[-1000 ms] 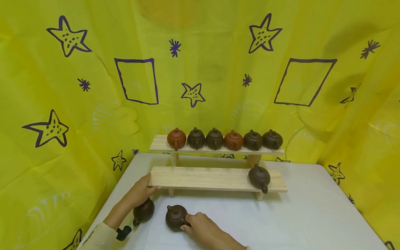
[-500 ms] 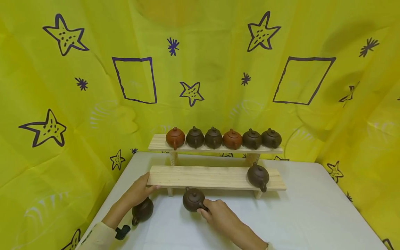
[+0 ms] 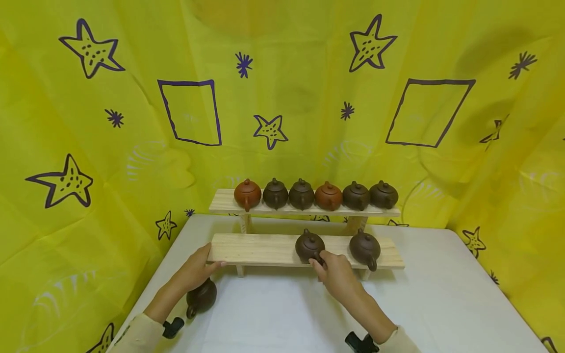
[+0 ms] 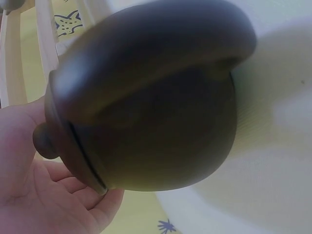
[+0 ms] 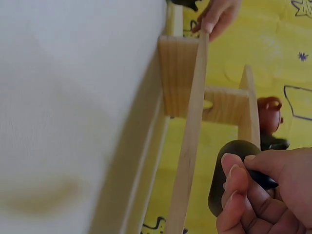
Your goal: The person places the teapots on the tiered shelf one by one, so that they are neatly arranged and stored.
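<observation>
My right hand (image 3: 337, 274) pinches the handle of a dark brown teapot (image 3: 308, 244), which is at the front part of the lower board of a two-tier wooden shelf (image 3: 256, 247). In the right wrist view that teapot (image 5: 217, 187) shows beside the board, partly hidden by curled fingers. My left hand (image 3: 196, 269) grips the left end of the lower board, thumb along the front edge. Below that hand, another dark teapot (image 3: 202, 298) is on the white table; it fills much of the left wrist view. A third dark teapot (image 3: 364, 249) sits toward the lower board's right end.
Along the upper board (image 3: 222, 201) stand several teapots in a row, brown ones (image 3: 301, 195) and reddish ones (image 3: 247, 194). A yellow patterned curtain (image 3: 300, 63) encloses the white table (image 3: 265, 318) at the back and sides.
My right hand has carried its teapot from the table's front up and to the right, onto the level of the lower board. The left hand has kept its place at the board's end.
</observation>
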A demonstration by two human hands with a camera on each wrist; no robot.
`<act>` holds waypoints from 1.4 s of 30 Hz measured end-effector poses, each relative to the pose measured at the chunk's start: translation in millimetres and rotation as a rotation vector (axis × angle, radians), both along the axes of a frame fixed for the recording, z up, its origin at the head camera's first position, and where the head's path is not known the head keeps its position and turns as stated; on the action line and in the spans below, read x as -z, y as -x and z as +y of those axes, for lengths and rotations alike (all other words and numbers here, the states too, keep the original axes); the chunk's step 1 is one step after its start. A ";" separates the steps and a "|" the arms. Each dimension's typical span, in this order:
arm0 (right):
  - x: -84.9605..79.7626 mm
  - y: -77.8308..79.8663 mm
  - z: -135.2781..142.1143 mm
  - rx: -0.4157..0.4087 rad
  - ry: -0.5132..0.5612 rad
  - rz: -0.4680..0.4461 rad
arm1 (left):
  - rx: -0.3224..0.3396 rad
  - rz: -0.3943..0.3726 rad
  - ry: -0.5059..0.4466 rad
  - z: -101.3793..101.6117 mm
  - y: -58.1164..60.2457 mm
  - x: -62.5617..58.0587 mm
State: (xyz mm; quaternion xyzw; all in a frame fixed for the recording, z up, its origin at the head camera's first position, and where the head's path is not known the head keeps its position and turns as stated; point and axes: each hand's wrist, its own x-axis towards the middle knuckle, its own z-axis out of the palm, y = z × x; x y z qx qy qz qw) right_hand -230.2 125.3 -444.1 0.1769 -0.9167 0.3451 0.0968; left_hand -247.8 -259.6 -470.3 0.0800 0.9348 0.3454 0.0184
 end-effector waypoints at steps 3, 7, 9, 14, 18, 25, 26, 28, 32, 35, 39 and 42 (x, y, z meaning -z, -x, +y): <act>1.5 6.5 5.4 0.058 -0.016 0.039 | 0.004 0.004 -0.003 -0.1 -0.1 -0.3; 4.5 11.4 8.6 0.101 -0.030 0.041 | 0.006 0.006 -0.001 0.3 -0.4 -1.2; 6.0 12.4 9.5 0.113 -0.038 0.039 | 0.006 0.007 0.000 0.1 -0.5 -1.3; 7.1 13.6 10.6 0.130 -0.056 0.039 | 0.015 0.027 -0.004 -1.8 0.3 -0.1; 6.2 13.7 9.8 0.142 -0.069 0.039 | 0.020 0.029 -0.011 -3.0 1.4 1.5; 5.5 16.5 7.7 0.180 -0.059 -0.008 | 0.010 0.015 -0.008 -3.0 2.0 2.5; 5.5 17.0 7.7 0.183 -0.054 -0.020 | 0.010 0.014 -0.009 -3.0 2.2 2.7; 5.4 17.4 8.2 0.188 -0.052 -0.042 | 0.009 0.013 -0.013 -2.8 2.5 2.8; 5.9 16.5 12.7 0.169 -0.061 -0.146 | 0.018 0.022 -0.020 -2.4 4.3 3.1; 8.2 12.6 17.9 0.130 -0.090 -0.272 | 0.023 0.030 -0.018 -2.0 5.4 2.9; 17.7 6.3 18.6 0.042 -0.122 -0.385 | 0.024 0.034 -0.018 -2.3 5.2 2.5; 28.0 3.4 10.5 -0.034 -0.116 -0.394 | 0.028 0.040 -0.015 -2.8 4.5 1.9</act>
